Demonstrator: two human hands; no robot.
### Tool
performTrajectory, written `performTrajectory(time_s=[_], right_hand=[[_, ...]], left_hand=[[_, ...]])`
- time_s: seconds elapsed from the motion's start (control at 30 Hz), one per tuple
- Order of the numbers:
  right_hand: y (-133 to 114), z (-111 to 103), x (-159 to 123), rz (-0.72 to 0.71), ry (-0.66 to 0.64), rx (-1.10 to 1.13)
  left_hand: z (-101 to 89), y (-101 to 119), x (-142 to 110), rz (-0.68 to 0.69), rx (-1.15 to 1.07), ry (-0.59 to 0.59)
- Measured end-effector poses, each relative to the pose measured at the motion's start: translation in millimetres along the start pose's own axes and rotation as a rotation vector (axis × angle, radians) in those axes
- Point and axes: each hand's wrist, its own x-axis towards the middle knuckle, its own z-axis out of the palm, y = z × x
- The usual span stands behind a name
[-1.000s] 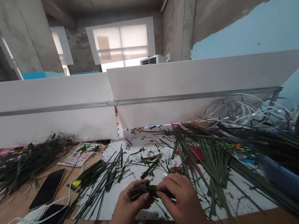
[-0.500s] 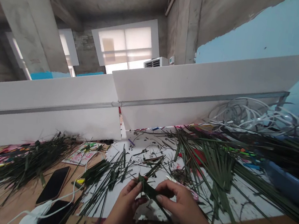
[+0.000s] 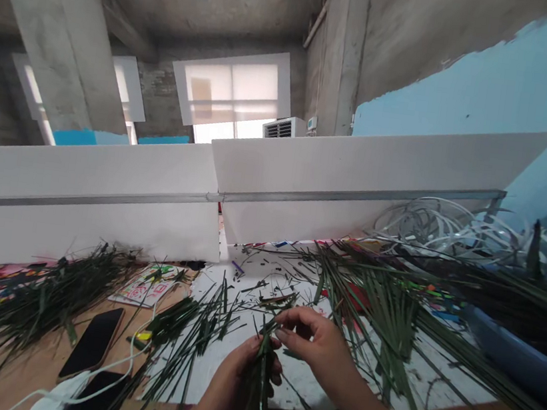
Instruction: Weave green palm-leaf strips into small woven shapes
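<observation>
My left hand (image 3: 246, 359) is closed around folded long green leaf strips (image 3: 258, 384), whose ends hang down towards the bottom edge of the view. Thin tips stick up above the left thumb. My right hand (image 3: 315, 345) is just to the right and a little higher. Its thumb and forefinger pinch at the upper end of the leaf strips; the exact bit between them is too small to see clearly. Beneath both hands lies a white sheet (image 3: 209, 385) strewn with leaf scraps.
Cut leaf strips (image 3: 202, 323) lie left of my hands, and a larger heap (image 3: 50, 290) farther left. A phone (image 3: 93, 342) and white cable (image 3: 99, 400) are nearby. Long leaves (image 3: 390, 314) and a blue basin (image 3: 511, 350) stand right. White panels (image 3: 307, 176) close off the back.
The leaf strips have turned from slanting down to the right to hanging straight down from my left hand. My right hand has moved up and left to their upper end.
</observation>
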Motion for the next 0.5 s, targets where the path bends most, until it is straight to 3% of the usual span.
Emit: performTrajectory(time_s=[0.5], right_hand=[[-3.7,6.5,-4.7,-0.117,0.077,-0.226]], left_hand=[[3.8,-12.9,3.5,-0.087,-0.027,0.107]])
